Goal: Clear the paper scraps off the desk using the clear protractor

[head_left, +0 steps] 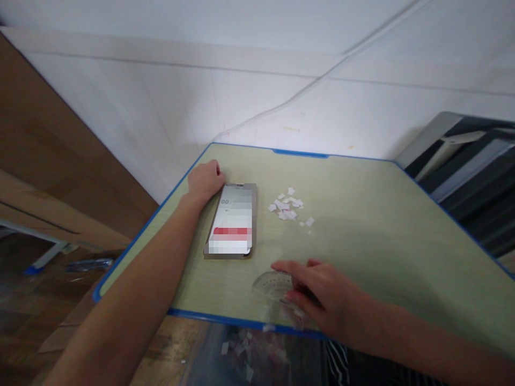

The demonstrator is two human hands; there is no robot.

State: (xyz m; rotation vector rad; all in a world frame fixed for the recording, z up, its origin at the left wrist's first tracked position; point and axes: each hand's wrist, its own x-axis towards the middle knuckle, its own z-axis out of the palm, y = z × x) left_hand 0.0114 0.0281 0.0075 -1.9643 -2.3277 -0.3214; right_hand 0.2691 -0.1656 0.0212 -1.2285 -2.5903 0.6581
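My left hand rests curled into a loose fist near the back left of the table, with nothing visible in it. Just beside it lies a phone, its screen lit and partly blurred out. My right hand is closed on a clear protractor, which it holds at the table's front edge. Farther back, right of the phone, several small torn scraps of white paper lie in a loose pile. Below the front edge, a clear plastic bag has more paper scraps in it.
The pale table has a blue rim and stands against a white wall. Dark items fill a rack at the right. To the left are a brown wooden panel and a wooden floor.
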